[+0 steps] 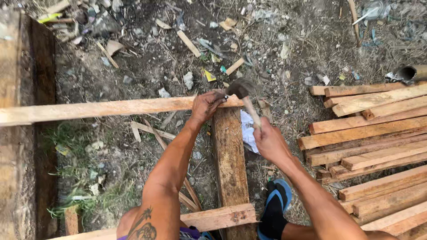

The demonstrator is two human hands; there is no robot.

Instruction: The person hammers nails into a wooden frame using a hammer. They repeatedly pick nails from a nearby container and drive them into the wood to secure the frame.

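Observation:
My right hand (269,141) grips the wooden handle of a hammer (242,91), whose dark, blurred head hangs just above the end of a long horizontal wooden plank (102,108). My left hand (205,106) rests on that plank's right end, fingers pinched as if holding a nail, though none shows clearly. Under the plank's end a wider upright board (230,160) runs toward me, and a short crosspiece (218,218) lies across its near end.
A stack of several wooden planks (369,146) lies at the right. A thick timber beam (18,124) runs along the left edge. Wood scraps and litter cover the dirt ground (147,58). My foot in a blue-black sandal (275,206) stands beside the board. A pipe end (411,72) shows far right.

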